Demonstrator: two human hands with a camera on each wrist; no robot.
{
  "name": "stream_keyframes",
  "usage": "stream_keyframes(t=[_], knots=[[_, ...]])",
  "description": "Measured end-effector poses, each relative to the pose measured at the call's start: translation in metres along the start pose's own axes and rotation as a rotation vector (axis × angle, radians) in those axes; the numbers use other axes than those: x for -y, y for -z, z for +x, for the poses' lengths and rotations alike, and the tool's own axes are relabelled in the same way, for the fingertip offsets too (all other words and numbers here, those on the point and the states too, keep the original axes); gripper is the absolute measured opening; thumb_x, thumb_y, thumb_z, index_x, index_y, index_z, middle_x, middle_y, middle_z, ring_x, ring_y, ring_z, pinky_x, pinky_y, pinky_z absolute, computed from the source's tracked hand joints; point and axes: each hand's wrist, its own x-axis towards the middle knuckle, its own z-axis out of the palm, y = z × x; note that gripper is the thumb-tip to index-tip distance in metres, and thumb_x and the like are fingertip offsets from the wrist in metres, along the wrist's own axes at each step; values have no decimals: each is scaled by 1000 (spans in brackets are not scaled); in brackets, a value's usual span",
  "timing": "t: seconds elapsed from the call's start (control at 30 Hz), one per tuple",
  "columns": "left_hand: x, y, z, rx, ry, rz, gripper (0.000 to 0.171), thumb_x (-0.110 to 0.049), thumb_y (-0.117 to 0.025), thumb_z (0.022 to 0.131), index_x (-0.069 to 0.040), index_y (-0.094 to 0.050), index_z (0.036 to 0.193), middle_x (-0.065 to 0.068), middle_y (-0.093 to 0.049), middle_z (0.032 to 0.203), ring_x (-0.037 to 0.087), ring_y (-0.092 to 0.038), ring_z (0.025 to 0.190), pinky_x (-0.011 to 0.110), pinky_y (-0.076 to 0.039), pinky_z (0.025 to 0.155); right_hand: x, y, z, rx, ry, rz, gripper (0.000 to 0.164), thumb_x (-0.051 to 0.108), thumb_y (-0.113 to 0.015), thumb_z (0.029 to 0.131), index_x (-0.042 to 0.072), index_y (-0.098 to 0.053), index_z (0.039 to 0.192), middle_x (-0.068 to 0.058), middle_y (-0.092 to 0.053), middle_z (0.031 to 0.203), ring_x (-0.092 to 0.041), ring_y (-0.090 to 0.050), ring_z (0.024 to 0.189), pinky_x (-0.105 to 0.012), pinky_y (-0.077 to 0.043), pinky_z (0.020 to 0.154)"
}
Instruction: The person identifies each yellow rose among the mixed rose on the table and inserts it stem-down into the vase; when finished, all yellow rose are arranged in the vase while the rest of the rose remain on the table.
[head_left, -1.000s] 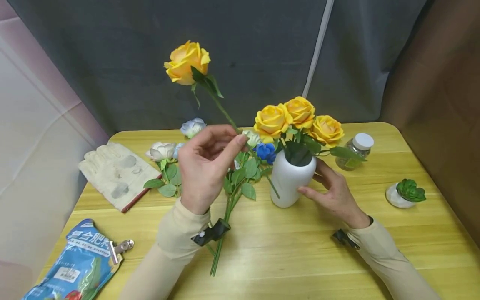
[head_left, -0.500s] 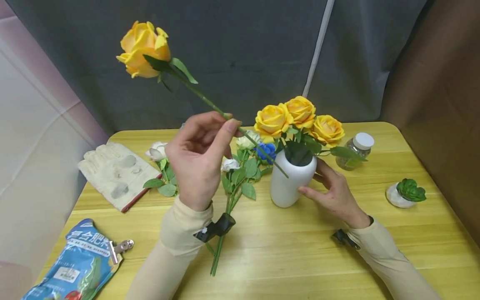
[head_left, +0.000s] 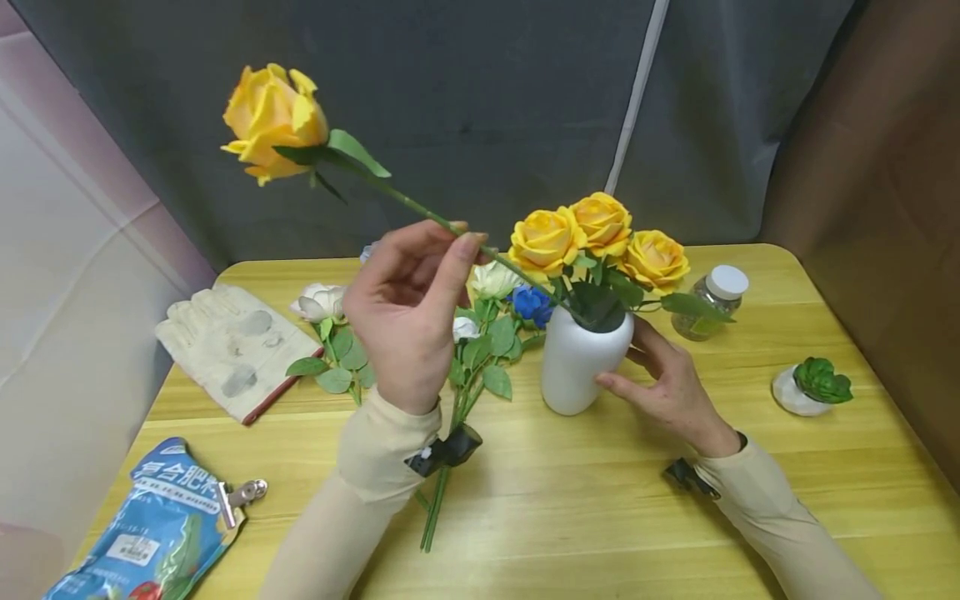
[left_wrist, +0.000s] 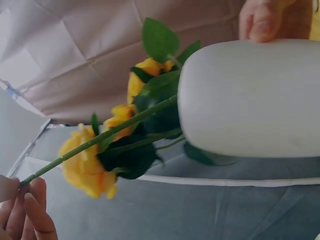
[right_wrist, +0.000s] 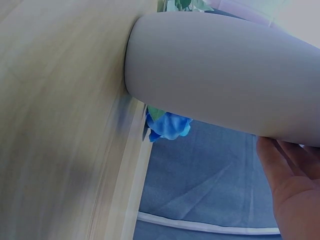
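My left hand pinches the stem of a yellow rose between thumb and fingers. The rose's head tilts up to the left, and its stem's lower end reaches the mouth of the white vase. In the left wrist view the green stem runs from the fingertips to the vase's rim. Three more yellow roses stand in the vase with dark green leaves. My right hand holds the vase's right side, thumb in front and fingers partly hidden behind it. In the right wrist view the vase stands on the table.
White flowers, a blue flower and leafy stems lie left of the vase. Farther left are a work glove and a clipped blue bag. A lidded jar and a potted succulent stand right.
The left hand tilted the rose, its head swinging left. The stem's lower end moved from in front of the vase up to its mouth. The right hand and vase stayed still.
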Motion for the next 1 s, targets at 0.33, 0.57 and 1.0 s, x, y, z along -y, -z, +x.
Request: stream_keyframes(t=[0.33, 0.57, 1.0], knots=[[12, -9, -16, 113, 84, 189, 12, 5, -78, 85, 10, -71, 94, 19, -75, 85, 13, -71, 71, 28, -54, 61, 1, -1, 1, 4, 1, 2, 77, -13, -78, 79, 0, -48, 149, -24, -57, 143, 1, -56, 129, -18, -51, 100], [22, -13, -25, 195, 117, 258, 10, 1, -78, 88, 6, -74, 96, 20, -75, 88, 12, -68, 73, 27, -54, 62, 0, -2, 1, -4, 14, 7, 75, -14, -79, 79, -2, -49, 147, -28, -57, 141, 2, -56, 128, -17, -51, 99], [41, -17, -43, 371, 166, 377, 11, -10, -81, 88, -4, -78, 97, 8, -77, 89, 13, -64, 71, 25, -51, 62, -2, -1, 2, 3, 71, 8, 73, -17, -78, 77, -6, -50, 144, -29, -59, 136, -1, -58, 126, -20, -53, 97]])
